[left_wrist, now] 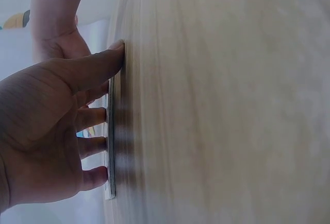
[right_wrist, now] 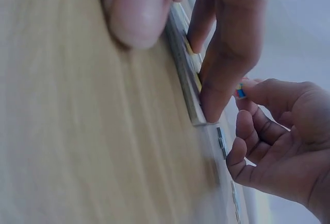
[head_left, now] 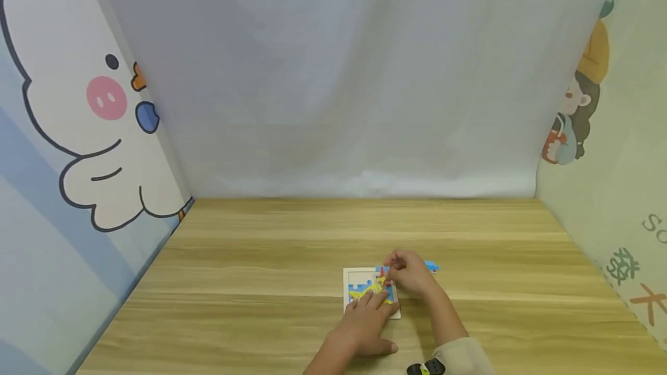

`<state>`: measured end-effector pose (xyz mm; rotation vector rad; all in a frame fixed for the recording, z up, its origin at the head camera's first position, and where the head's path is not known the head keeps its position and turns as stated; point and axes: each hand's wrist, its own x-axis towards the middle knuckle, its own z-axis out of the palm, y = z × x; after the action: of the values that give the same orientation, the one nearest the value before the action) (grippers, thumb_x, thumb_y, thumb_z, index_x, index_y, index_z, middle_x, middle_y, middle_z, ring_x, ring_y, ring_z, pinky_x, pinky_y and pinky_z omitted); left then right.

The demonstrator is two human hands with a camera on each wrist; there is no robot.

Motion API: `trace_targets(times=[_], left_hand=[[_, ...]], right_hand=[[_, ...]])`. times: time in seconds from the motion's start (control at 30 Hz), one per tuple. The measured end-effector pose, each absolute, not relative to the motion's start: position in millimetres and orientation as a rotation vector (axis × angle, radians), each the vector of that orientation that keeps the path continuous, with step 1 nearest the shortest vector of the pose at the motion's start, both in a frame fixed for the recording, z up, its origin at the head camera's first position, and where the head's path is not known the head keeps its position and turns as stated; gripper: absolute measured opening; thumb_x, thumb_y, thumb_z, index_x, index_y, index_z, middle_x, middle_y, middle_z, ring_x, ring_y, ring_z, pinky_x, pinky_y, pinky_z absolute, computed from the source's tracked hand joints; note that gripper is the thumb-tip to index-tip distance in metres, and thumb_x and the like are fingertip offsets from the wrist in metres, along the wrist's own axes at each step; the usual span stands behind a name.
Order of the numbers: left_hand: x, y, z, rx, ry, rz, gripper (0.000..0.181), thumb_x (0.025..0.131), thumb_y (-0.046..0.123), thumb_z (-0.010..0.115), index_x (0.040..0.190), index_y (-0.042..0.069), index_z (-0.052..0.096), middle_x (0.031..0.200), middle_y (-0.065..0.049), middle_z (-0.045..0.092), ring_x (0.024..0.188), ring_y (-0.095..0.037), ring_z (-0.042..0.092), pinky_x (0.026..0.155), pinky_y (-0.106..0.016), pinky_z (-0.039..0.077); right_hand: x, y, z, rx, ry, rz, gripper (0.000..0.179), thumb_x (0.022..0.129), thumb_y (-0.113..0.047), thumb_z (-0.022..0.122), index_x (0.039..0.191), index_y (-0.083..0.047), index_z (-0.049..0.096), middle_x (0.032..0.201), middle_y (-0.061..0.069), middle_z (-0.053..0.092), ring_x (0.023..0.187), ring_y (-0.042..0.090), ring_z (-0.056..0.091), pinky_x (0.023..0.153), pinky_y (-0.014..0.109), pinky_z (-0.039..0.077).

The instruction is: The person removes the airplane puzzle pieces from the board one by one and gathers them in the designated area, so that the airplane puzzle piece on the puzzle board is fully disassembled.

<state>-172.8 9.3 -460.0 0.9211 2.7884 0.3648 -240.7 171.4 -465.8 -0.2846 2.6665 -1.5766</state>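
A square jigsaw puzzle in a white frame (head_left: 345,294) lies on the wooden table, partly filled with blue, yellow and red pieces. The upper left of its tray (head_left: 359,277) shows bare white. My left hand (head_left: 365,324) rests on the lower part of the puzzle, fingers spread and fairly straight; in the left wrist view its fingertips touch the frame (left_wrist: 110,183). Over the upper right corner, my right hand (head_left: 411,274) pinches a small colourful puzzle piece (right_wrist: 240,91) between thumb and forefinger. Its other fingers curl loosely.
Blue loose pieces (head_left: 431,267) lie on the table just beyond the right hand. A black band (head_left: 426,367) shows by the right sleeve. A white curtain (head_left: 333,103) hangs behind the table, with printed walls (head_left: 47,236) at either side.
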Motion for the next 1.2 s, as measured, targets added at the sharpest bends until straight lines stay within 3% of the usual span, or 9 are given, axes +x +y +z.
trace_targets(times=[0.27,0.63,0.83,0.97,1.2], left_hand=[[-172.1,9.7,-461.5,0.961,2.823,0.329,0.069,0.074,0.047,0.072,0.135,0.025,0.05,0.143,-0.001,0.037,0.129,-0.03,0.033,0.094,-0.051,0.036],[-172.9,8.1,-461.0,0.944,2.837,0.346,0.07,0.073,0.048,0.074,0.135,0.023,0.049,0.142,-0.001,0.038,0.129,-0.03,0.034,0.094,-0.052,0.037],[-172.5,10.8,-462.8,0.943,2.854,0.41,0.069,0.07,0.045,0.077,0.13,0.02,0.054,0.141,-0.004,0.04,0.128,-0.032,0.036,0.094,-0.053,0.037],[-172.8,10.2,-463.8,0.935,2.88,0.454,0.068,0.067,0.042,0.08,0.126,0.018,0.056,0.14,-0.006,0.041,0.126,-0.031,0.038,0.093,-0.053,0.037],[-167.6,5.2,-464.7,0.937,2.925,0.472,0.061,0.07,0.039,0.078,0.123,0.016,0.059,0.138,-0.007,0.044,0.126,-0.027,0.039,0.095,-0.054,0.035]], right_hand=[[-242.3,174.3,-467.8,-0.352,2.59,-1.657,0.016,0.078,0.01,0.055,0.093,0.005,0.059,0.073,0.006,0.057,0.069,0.02,0.059,0.065,0.031,0.045],[-238.4,177.5,-468.5,-0.372,2.605,-1.644,0.013,0.079,0.007,0.058,0.092,0.004,0.06,0.075,0.004,0.057,0.07,0.017,0.054,0.062,0.026,0.044],[-231.0,189.4,-464.3,-0.37,2.534,-1.732,0.013,0.082,0.007,0.058,0.095,0.009,0.057,0.077,0.009,0.06,0.071,0.024,0.06,0.064,0.028,0.05],[-227.0,197.9,-460.4,-0.325,2.502,-1.794,0.013,0.084,0.006,0.059,0.096,0.009,0.057,0.081,0.012,0.062,0.076,0.032,0.061,0.066,0.03,0.051],[-220.4,216.6,-455.5,-0.162,2.531,-1.807,0.014,0.083,0.007,0.059,0.098,0.008,0.058,0.084,0.011,0.06,0.078,0.027,0.058,0.068,0.03,0.049]])
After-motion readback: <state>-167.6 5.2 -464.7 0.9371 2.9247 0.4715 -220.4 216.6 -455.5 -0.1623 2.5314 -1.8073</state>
